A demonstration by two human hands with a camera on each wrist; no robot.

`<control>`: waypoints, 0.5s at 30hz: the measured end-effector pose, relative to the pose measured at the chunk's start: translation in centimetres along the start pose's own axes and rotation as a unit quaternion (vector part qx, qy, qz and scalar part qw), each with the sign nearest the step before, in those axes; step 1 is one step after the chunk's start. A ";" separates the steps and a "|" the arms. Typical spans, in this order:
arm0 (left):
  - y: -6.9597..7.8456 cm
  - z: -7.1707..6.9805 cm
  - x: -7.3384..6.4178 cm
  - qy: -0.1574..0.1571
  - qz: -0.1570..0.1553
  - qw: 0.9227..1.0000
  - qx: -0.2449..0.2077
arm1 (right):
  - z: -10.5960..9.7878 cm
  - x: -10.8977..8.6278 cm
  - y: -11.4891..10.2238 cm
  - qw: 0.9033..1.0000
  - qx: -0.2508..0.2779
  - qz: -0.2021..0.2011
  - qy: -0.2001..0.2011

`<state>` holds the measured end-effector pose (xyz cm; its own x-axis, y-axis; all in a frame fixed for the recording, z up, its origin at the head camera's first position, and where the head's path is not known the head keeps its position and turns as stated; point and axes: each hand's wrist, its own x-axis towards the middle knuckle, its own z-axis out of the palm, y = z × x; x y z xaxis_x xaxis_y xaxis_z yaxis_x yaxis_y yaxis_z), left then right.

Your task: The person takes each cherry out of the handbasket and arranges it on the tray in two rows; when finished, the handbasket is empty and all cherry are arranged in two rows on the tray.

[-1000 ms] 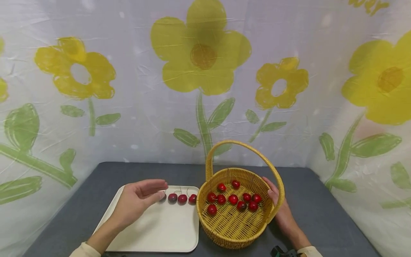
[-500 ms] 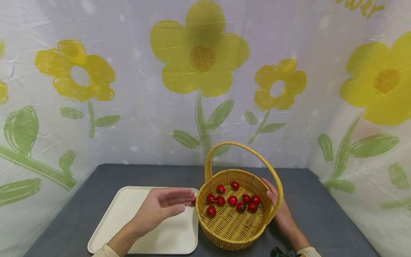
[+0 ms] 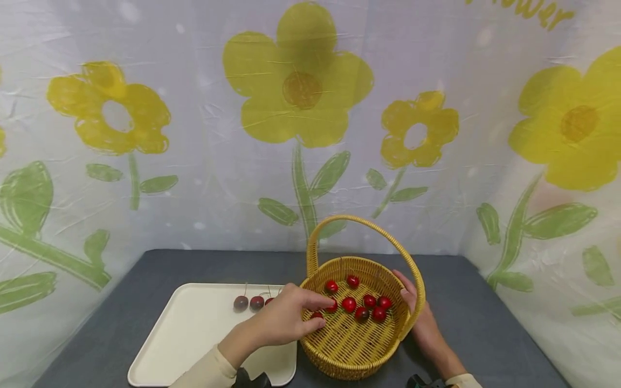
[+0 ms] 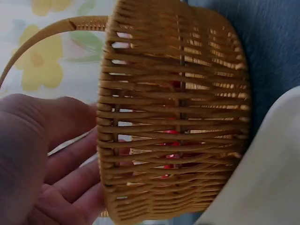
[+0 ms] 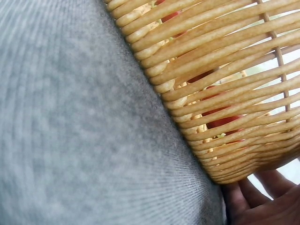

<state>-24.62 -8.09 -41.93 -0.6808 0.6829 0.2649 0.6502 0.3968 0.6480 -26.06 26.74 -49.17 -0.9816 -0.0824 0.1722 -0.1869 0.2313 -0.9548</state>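
Note:
My left hand (image 3: 291, 317) reaches over the left rim of a yellow wicker basket (image 3: 356, 345) with a tall arched handle. Its thumb and fingers are apart, above red cherries (image 3: 349, 304) lying in the basket. From the left wrist view, the fingers of the left hand (image 4: 70, 183) pass behind the woven wall. My right hand (image 3: 424, 318) holds the basket's right side, thumb at the rim. Its fingers show at the outer wall in the right wrist view, low by the table (image 5: 93, 117). Dark red cherries (image 3: 256, 303) with stems lie on a white tray (image 3: 194, 345).
The tray stands left of the basket, its right edge close to it, on a dark grey tabletop (image 3: 271, 264). A flower-printed curtain (image 3: 204, 178) hangs behind and at the sides. Part of the cherry row is hidden behind my left hand.
My left hand has moved right, from above the tray's cherry row to over the basket's left rim, uncovering the left cherries. The right hand and basket have stayed in place.

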 end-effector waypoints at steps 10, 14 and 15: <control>1.4 0.8 3.2 -0.063 -0.033 0.967 0.246 | -0.3 -0.1 -0.1 1.000 0.013 -0.009 -0.003; 2.1 1.4 3.4 -0.078 -0.077 0.955 0.278 | -0.1 0.0 0.0 1.000 0.009 -0.006 -0.003; 2.2 1.5 3.5 -0.080 -0.082 0.952 0.284 | 0.0 0.0 0.0 1.000 0.010 -0.003 -0.003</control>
<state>-25.02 -3.89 -40.68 -0.7588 0.6493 0.0517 0.6475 0.7434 0.1677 -26.02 26.80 -49.19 -0.9800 -0.0902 0.1772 -0.1927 0.2119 -0.9581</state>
